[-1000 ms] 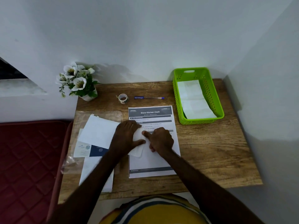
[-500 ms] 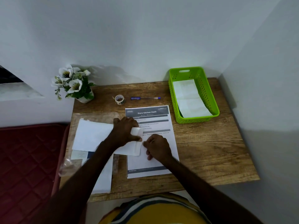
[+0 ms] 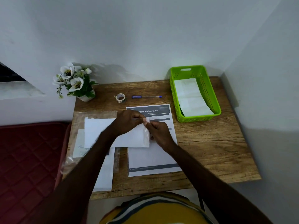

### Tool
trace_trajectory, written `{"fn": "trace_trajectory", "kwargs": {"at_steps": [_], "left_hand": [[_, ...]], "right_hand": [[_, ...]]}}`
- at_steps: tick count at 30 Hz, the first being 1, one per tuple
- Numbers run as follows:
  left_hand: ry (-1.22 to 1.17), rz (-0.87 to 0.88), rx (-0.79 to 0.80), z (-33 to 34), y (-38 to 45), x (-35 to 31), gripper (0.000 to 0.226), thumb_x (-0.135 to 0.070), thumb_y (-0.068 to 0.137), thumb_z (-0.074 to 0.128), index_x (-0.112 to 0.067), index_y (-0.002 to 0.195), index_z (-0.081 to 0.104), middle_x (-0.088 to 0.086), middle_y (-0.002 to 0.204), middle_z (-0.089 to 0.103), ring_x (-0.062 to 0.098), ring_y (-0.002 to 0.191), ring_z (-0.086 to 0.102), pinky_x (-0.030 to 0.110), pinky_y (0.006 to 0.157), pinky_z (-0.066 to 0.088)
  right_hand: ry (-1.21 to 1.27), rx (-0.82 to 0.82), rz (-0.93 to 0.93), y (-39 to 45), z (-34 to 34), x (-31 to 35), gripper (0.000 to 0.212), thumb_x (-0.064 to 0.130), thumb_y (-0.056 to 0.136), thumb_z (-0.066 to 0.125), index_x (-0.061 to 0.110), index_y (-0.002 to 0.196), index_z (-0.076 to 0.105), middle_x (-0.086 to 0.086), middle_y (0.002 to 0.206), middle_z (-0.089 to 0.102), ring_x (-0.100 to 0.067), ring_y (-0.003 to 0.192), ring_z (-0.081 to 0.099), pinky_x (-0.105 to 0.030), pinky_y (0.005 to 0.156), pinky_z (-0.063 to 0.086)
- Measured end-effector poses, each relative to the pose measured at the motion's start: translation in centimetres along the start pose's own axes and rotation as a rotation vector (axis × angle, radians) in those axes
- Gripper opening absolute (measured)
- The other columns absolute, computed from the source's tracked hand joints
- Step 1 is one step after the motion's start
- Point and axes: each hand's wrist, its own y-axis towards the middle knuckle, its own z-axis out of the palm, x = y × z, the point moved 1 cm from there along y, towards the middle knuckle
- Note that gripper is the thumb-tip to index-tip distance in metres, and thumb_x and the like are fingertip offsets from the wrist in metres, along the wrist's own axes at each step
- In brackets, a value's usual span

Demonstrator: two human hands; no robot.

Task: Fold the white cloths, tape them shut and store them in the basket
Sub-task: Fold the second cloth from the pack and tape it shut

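A white cloth hangs partly unfolded over the printed instruction sheet in the middle of the wooden table. My left hand pinches its upper right corner. My right hand pinches the cloth's right edge just below. More white cloths lie stacked to the left, under my left forearm. The green basket stands at the back right, with folded white cloths inside. A small roll of tape sits at the back of the table.
A blue pen lies right of the tape roll. A pot of white flowers stands at the back left corner. A clear plastic wrapper hangs at the table's left edge. Walls close in behind and on the right; a red mattress lies to the left.
Both hands have lifted the small folded cloth off the sheet and pulled it open, so it now spreads wider to the left. The view has shifted slightly.
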Motion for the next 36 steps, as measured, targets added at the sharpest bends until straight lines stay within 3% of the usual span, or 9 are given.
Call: {"fn": "trace_trajectory", "kwargs": {"at_steps": [3,8,12,14,19,22,27,33,36], "left_hand": [[-0.034,-0.015,-0.061,-0.2,0.3,-0.7,0.011,-0.027,0.096,0.071,-0.023,0.095,0.081,-0.015,0.091,0.074,-0.004,0.087,0.067,0.026,0.082,0.052],[-0.047,-0.015,-0.114,-0.3,0.4,-1.7,0.02,-0.022,0.098,0.069,-0.008,0.108,0.078,-0.004,0.096,0.07,0.004,0.083,0.065,0.017,0.07,0.05],[-0.053,0.001,-0.105,-0.5,0.3,-1.7,0.022,-0.023,0.097,0.069,-0.007,0.11,0.077,-0.004,0.099,0.07,0.002,0.082,0.065,0.007,0.065,0.047],[-0.09,0.01,-0.077,-0.7,0.2,-1.6,0.023,-0.029,0.095,0.072,-0.011,0.107,0.079,-0.006,0.1,0.074,0.004,0.084,0.068,0.013,0.068,0.052],[-0.163,0.008,-0.069,-0.7,0.3,-1.5,0.021,-0.026,0.091,0.077,-0.011,0.105,0.08,0.001,0.106,0.077,0.012,0.096,0.072,0.033,0.086,0.06],[-0.177,-0.009,-0.073,-0.6,0.7,-1.5,0.022,-0.024,0.09,0.077,-0.01,0.106,0.08,0.003,0.109,0.077,0.016,0.1,0.071,0.04,0.091,0.06],[-0.171,-0.009,-0.083,-0.5,0.8,-1.3,0.021,-0.024,0.089,0.078,-0.011,0.105,0.08,0.002,0.107,0.077,0.015,0.1,0.072,0.037,0.091,0.06],[-0.161,-0.026,-0.112,-1.2,1.3,-1.2,0.016,-0.026,0.092,0.075,-0.014,0.102,0.079,-0.008,0.097,0.075,0.002,0.085,0.071,0.018,0.072,0.056],[-0.162,-0.037,-0.14,-1.1,1.5,-1.2,0.016,-0.027,0.092,0.076,-0.014,0.101,0.08,-0.003,0.099,0.077,0.01,0.088,0.072,0.027,0.076,0.058]], "right_hand": [[0.071,-0.027,-0.031,0.2,0.1,0.4,0.03,0.028,0.099,0.067,0.003,0.086,0.073,-0.014,0.086,0.075,-0.026,0.078,0.073,-0.042,0.068,0.06],[0.118,0.034,-0.02,0.2,-0.3,1.0,0.018,0.021,0.097,0.069,0.005,0.091,0.073,-0.001,0.089,0.076,-0.009,0.08,0.075,-0.025,0.067,0.061],[0.065,-0.01,-0.053,0.0,-0.4,0.5,0.028,0.024,0.096,0.071,-0.003,0.098,0.076,-0.012,0.099,0.078,-0.021,0.088,0.076,-0.042,0.075,0.065],[0.063,-0.019,-0.068,0.0,-0.3,0.3,0.027,0.024,0.095,0.072,-0.002,0.1,0.076,-0.011,0.101,0.077,-0.021,0.091,0.076,-0.043,0.077,0.065],[0.152,0.142,0.06,-0.3,-0.4,0.3,0.028,0.025,0.097,0.069,0.001,0.111,0.074,-0.005,0.106,0.076,-0.013,0.092,0.075,-0.029,0.072,0.063],[0.113,0.137,0.058,-0.4,-0.2,-0.1,0.031,0.024,0.097,0.069,-0.006,0.103,0.072,-0.005,0.102,0.075,-0.007,0.086,0.073,-0.022,0.066,0.06],[0.138,0.122,0.07,-0.6,-0.1,0.1,0.018,0.024,0.096,0.07,0.007,0.097,0.074,-0.002,0.102,0.075,-0.006,0.086,0.074,-0.021,0.066,0.06],[0.278,0.192,0.15,-1.5,-0.1,0.2,0.027,0.018,0.097,0.069,-0.002,0.114,0.071,-0.009,0.107,0.076,-0.027,0.083,0.078,-0.032,0.067,0.065],[0.315,0.156,0.148,-1.5,0.4,0.5,0.027,0.017,0.097,0.069,-0.004,0.114,0.07,-0.011,0.114,0.074,-0.028,0.086,0.078,-0.035,0.071,0.065]]}}
